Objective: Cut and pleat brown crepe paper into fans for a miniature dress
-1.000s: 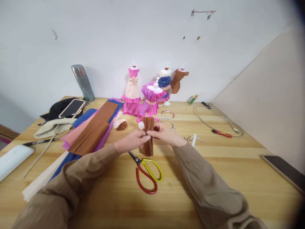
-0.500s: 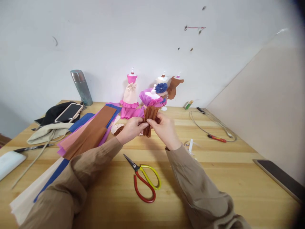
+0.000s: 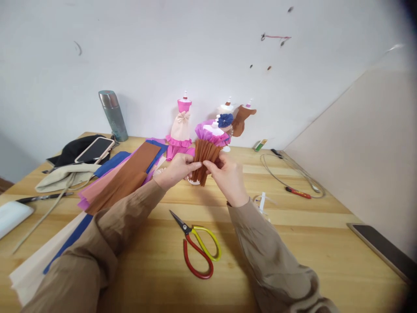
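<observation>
A strip of brown pleated crepe paper is pinched between the fingers and thumbs of my left hand and my right hand. It stands upright against the front of a small white dress form, just below its ruffled purple crepe-paper top. The lower part of that form is hidden by the paper and my fingers, apart from a white scalloped edge at the bottom. Scissors with one red and one yellow handle lie partly spread on the wooden table, nearer to me.
Behind stand a pink-and-cream dress form, one with a blue flower and a brown one. Crepe-paper sheets, a phone and a flask are left. Right are a cable and a dark flat device.
The brown pleated paper has spread wider across the front of the purple-topped form, and its lower end has fanned out. Both hands still pinch it. The view has shifted slightly.
</observation>
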Demonstrator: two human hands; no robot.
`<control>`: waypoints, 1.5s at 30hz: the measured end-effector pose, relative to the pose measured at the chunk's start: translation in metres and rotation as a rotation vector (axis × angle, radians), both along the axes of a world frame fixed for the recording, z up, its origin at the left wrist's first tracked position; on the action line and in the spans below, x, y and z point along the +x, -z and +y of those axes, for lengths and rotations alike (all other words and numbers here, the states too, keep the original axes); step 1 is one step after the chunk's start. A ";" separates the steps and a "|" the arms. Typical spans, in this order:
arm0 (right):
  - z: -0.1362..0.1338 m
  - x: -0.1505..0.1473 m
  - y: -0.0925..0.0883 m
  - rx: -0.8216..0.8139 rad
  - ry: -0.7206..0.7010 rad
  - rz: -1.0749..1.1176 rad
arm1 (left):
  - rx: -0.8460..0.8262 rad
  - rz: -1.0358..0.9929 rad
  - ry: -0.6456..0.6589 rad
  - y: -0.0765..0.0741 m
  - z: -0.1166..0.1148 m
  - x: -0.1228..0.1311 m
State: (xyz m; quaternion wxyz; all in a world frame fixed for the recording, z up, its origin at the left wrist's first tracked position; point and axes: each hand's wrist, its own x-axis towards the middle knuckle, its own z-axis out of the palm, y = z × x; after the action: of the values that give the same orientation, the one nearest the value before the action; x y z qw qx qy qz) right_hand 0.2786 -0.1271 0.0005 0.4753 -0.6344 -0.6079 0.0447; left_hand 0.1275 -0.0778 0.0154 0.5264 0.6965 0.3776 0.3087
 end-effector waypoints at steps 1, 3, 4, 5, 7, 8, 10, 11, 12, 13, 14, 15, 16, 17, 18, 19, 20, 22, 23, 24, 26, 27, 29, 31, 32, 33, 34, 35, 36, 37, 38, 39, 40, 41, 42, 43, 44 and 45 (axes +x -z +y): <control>0.001 0.001 0.002 0.001 -0.004 0.011 | 0.009 0.005 -0.019 -0.001 0.000 0.000; 0.002 0.004 0.004 0.005 -0.008 0.030 | 0.028 0.017 -0.043 -0.002 0.001 -0.002; 0.002 0.006 0.005 0.011 -0.006 0.036 | 0.037 0.020 -0.046 -0.002 0.002 -0.002; 0.003 0.007 0.005 0.017 -0.002 0.039 | 0.047 0.022 -0.042 -0.002 0.002 -0.003; 0.003 0.008 0.006 0.029 0.008 0.038 | 0.074 0.027 -0.024 0.000 0.004 -0.004; 0.004 0.009 0.006 0.032 0.010 0.037 | 0.087 0.035 -0.017 0.001 0.004 -0.004; 0.004 0.008 0.006 0.030 0.003 0.039 | 0.103 0.060 -0.009 0.003 0.005 -0.005; 0.004 0.008 0.006 0.025 -0.005 0.045 | 0.104 0.072 -0.008 0.004 0.005 -0.004; 0.003 0.008 0.006 0.019 -0.014 0.055 | 0.102 0.078 -0.008 0.005 0.005 -0.004; 0.003 0.008 0.006 0.013 -0.025 0.070 | 0.100 0.077 -0.006 0.005 0.005 -0.004; 0.003 0.008 0.006 0.007 -0.034 0.087 | 0.100 0.071 -0.001 0.005 0.006 -0.004; 0.002 0.008 0.006 0.002 -0.042 0.105 | 0.102 0.065 0.007 0.005 0.006 -0.004; 0.002 0.007 0.005 -0.002 -0.050 0.122 | 0.107 0.060 0.015 0.005 0.006 -0.005; 0.002 0.007 0.005 -0.006 -0.058 0.136 | 0.116 0.057 0.022 0.005 0.007 -0.005; 0.001 0.007 0.004 -0.013 -0.065 0.140 | 0.132 0.059 0.029 0.005 0.007 -0.006; 0.001 0.007 0.004 -0.019 -0.069 0.134 | 0.154 0.064 0.035 0.006 0.008 -0.007; 0.001 0.007 0.003 -0.022 -0.071 0.118 | 0.182 0.070 0.039 0.006 0.008 -0.008; 0.000 0.006 0.003 -0.021 -0.063 0.069 | 0.239 0.072 0.033 0.007 0.010 -0.009; 0.000 0.005 0.002 -0.015 -0.054 0.046 | 0.266 0.070 0.025 0.008 0.011 -0.010; 0.000 0.005 0.002 -0.005 -0.044 0.028 | 0.292 0.064 0.013 0.008 0.011 -0.011; -0.001 0.005 0.001 0.022 -0.021 0.000 | 0.345 0.050 -0.016 0.007 0.012 -0.012; -0.001 0.005 0.000 0.038 -0.010 -0.013 | 0.374 0.048 -0.031 0.006 0.012 -0.012; -0.002 0.006 -0.001 0.068 0.005 -0.037 | 0.424 0.046 -0.062 0.003 0.011 -0.013; -0.002 0.007 -0.001 0.080 -0.003 -0.041 | 0.430 0.033 -0.073 0.001 0.009 -0.012; -0.002 0.007 0.000 0.076 -0.015 -0.029 | 0.412 0.015 -0.061 0.001 0.009 -0.012; -0.001 0.007 0.000 0.066 -0.029 -0.009 | 0.384 -0.013 -0.035 0.001 0.009 -0.012; -0.001 0.007 0.001 0.051 -0.045 0.018 | 0.350 -0.044 -0.002 0.002 0.009 -0.011; -0.001 0.006 0.001 0.031 -0.063 0.050 | 0.314 -0.070 0.033 0.004 0.009 -0.011; -0.001 0.006 0.002 0.010 -0.080 0.085 | 0.276 -0.086 0.063 0.005 0.010 -0.010; -0.001 0.006 0.002 -0.011 -0.096 0.118 | 0.238 -0.091 0.087 0.006 0.010 -0.010; -0.002 0.006 0.001 -0.035 -0.119 0.147 | 0.200 -0.084 0.109 0.006 0.010 -0.010; -0.003 0.006 0.000 -0.062 -0.152 0.169 | 0.165 -0.066 0.132 0.006 0.009 -0.011; -0.004 0.006 -0.001 -0.091 -0.190 0.185 | 0.136 -0.043 0.155 0.005 0.008 -0.011; -0.005 0.006 -0.002 -0.121 -0.231 0.194 | 0.116 -0.019 0.177 0.003 0.006 -0.012; -0.007 0.006 -0.004 -0.153 -0.273 0.202 | 0.104 0.005 0.198 0.000 0.004 -0.013; -0.009 0.006 -0.006 -0.184 -0.311 0.210 | 0.093 0.026 0.213 -0.002 0.002 -0.014; -0.011 0.006 -0.007 -0.214 -0.344 0.219 | 0.076 0.042 0.229 -0.004 0.001 -0.014; -0.013 0.006 -0.008 -0.240 -0.370 0.232 | 0.052 0.055 0.245 -0.006 -0.001 -0.015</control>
State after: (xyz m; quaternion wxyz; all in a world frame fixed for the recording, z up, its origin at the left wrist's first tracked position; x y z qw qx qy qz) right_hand 0.2847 -0.1398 0.0090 0.4472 -0.5548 -0.6453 0.2753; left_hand 0.1123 -0.0786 0.0212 0.5312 0.7592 0.2957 0.2324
